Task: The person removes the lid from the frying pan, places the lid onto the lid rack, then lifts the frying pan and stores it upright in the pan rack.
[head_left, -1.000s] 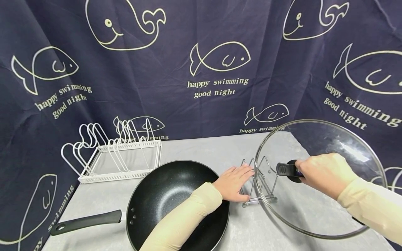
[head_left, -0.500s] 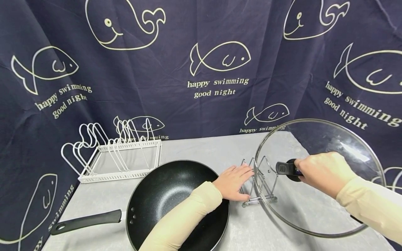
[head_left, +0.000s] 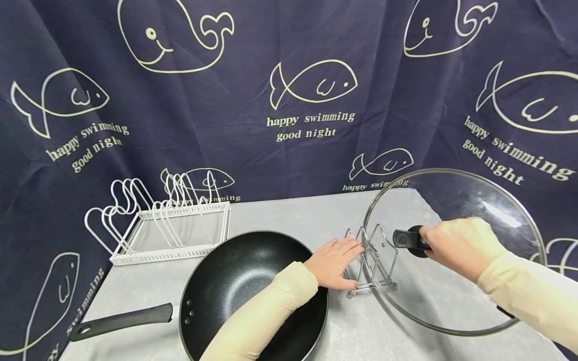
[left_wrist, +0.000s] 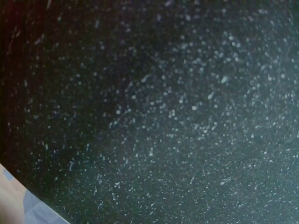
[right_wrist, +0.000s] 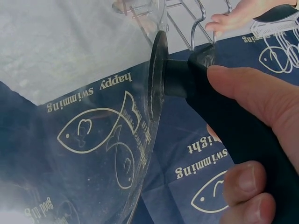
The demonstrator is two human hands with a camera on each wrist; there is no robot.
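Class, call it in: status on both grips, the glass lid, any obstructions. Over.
Right grip holds the glass lid by its handle; left grip at the metal rack. Lid tilted, rim at rack; seating unclear. Wok close, under left sleeve; no visible blockage.

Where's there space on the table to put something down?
The table is bare behind the wok, between the white rack and the wire rack, and in front of the wire rack, between wok and glass lid. It's crowded at the wire rack, with wok and glass lid close.

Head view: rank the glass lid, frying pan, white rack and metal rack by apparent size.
1. Glass lid and frying pan: not ranked, since the frame cuts off the pan.
2. White rack.
3. Metal rack.
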